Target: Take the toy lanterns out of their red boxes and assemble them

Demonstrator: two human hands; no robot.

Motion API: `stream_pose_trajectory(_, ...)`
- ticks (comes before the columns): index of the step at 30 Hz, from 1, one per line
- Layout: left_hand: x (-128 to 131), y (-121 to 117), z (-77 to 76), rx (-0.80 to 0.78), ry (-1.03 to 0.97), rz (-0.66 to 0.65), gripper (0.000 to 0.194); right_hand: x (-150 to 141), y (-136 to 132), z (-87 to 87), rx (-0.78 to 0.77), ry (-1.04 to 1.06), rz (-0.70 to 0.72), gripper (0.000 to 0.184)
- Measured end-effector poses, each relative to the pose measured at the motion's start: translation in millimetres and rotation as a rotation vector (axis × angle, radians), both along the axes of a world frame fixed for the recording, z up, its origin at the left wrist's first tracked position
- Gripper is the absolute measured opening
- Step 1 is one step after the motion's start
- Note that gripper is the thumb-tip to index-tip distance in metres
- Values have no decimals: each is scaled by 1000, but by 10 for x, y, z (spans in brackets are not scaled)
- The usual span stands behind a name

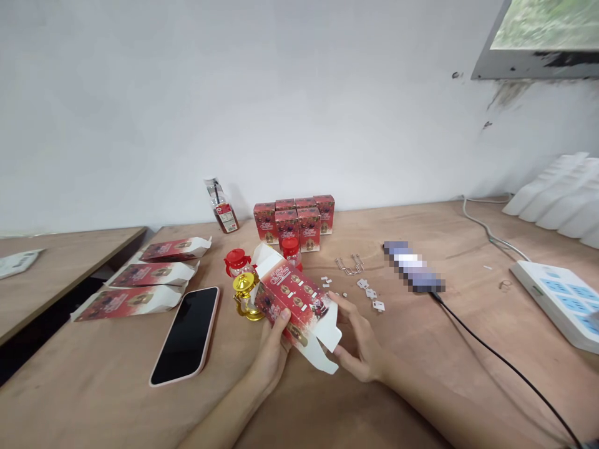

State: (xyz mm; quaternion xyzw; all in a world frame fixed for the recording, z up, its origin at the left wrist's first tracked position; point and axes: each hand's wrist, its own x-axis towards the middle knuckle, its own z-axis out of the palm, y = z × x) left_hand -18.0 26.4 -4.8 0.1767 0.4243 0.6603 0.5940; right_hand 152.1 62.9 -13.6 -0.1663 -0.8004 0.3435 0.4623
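Red printed box (296, 298) just below frame centre, tilted over the desk (116, 393); my left fingers (281, 322) pinch it, thumb on the printed face; my right fingers (347, 307) spread at the open flaps (330, 333), can't tell if pinching; gold lantern (244, 284) just left.

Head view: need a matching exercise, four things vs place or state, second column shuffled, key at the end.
Things
1. Red carton nearest the camera
2. Phone with pink edge
3. Gold ornament
4. White power strip

Places and states
A. Beside a red ornament, nearer the camera
B. At the right side of the table
C. In the left hand, with the right hand at its open end
D. Lying dark screen up, left of both hands

Pairs: 1-C, 2-D, 3-A, 4-B
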Motion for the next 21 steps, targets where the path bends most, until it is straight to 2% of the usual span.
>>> stream_pose_trajectory(3,-10,-4,-19,-2,5,-16,67,-35,16,-66,-4,-14,-42,72)
stream_pose_trajectory(8,-10,-13,-28,-9,42,-58,58,-61,20,-152,-124,-13,-153,61)
stream_pose_trajectory(12,5,-19,1,3,44,-61,59,-64,21,-170,-171,-22,-236,55)
stream_pose_trajectory(15,20,-28,22,-14,49,-50,61,-75,17,-136,-202,6,-239,52)
stream_pose_trajectory(21,27,-28,39,-33,30,-13,62,-59,10,-26,-250,56,-158,39)
